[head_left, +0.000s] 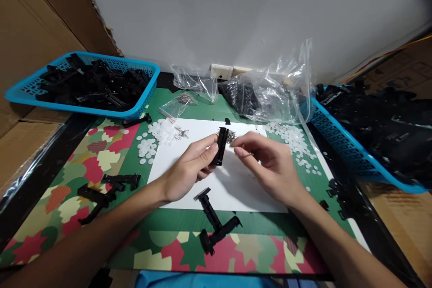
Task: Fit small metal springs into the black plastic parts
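Bare forearms, my left (111,225) and my right (330,225), slant up from the bottom corners, with smooth blue material (202,279) along the near edge between them. My left hand (187,166) is clamped on a narrow, slotted black plastic part (221,146): my thumb presses its left edge about halfway down, and the other fingers curl in behind. It stands almost upright above the white paper sheet (236,193), its top end clear of my grip and its long channelled face turned toward me.

Just to the right of it is my right hand (270,162), with the thumb and index finger brought close together, their tips pointing at the part and a narrow gap away from its right edge. I cannot tell whether those tips touch each other or pinch something tiny. Past the part, partly hidden by it, sits a small heap of dark metal pieces (231,137); a second heap of thin metal bits (181,133) lies farther left on the paper.

Below my hands, two long black plastic pieces (219,229) meet at an angle, one reaching onto the paper, the other on the green mat with red and cream shapes (151,220). Round white translucent discs lie scattered to the left (147,149) and right (292,139) of my hands.
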### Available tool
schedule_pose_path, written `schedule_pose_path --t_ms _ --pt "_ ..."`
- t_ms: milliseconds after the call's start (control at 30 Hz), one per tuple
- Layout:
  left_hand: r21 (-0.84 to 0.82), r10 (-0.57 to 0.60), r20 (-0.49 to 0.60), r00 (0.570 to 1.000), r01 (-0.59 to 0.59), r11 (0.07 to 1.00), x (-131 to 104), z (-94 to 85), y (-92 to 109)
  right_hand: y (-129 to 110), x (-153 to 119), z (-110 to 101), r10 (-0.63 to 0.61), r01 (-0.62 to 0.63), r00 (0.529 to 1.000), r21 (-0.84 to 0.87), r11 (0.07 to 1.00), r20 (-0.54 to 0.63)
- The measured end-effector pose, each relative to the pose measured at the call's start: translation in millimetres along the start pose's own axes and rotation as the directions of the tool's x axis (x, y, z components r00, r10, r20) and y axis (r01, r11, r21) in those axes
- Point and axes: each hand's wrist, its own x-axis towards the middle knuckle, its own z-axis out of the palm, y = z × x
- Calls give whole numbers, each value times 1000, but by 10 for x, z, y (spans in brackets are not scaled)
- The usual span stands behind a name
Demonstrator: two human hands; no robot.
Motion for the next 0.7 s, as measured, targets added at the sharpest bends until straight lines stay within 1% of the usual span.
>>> schedule_pose_path --t_ms 33,67,100,233,300,367,467,567,633,700 --pt "-2 -3 1 1000 3 1000 -3 3 11 3 -1 -12 -14 15 999 3 1000 -49" --pt "3 -8 11 1000 8 1000 -7 9 21 5 -1 -23 -25 26 997 8 1000 -69" --pt "15 -14 30 999 14 1000 -13 18 30 7 -1 -36 -37 37 997 9 999 -62" --pt "53 -42 125 991 36 998 -25 47 32 28 10 -86 -87 88 995 -32 996 48" --pt "46 -44 130 991 38 998 -18 47 16 61 21 -112 -75 76 996 -25 997 46" --pt "75 -24 82 996 18 997 -5 31 1 110 37 -143 -45 46 998 -9 999 36" --pt "220 76 -29 997 -68 973 11 -7 2 196 69 -207 -24 24 1000 -28 999 10" --pt "435 178 -77 981 -127 891 20 -28 16 275 103 -284 11 -11 1000 -79 997 -5" --pt "553 247 -96 964 -154 818 33 -27 2 314 117 -328 50 -45 998 -119 992 36" --pt "616 327 -121 937 -188 765 58 -27 -43 336 122 -358 94 -79 991 -157 984 93"
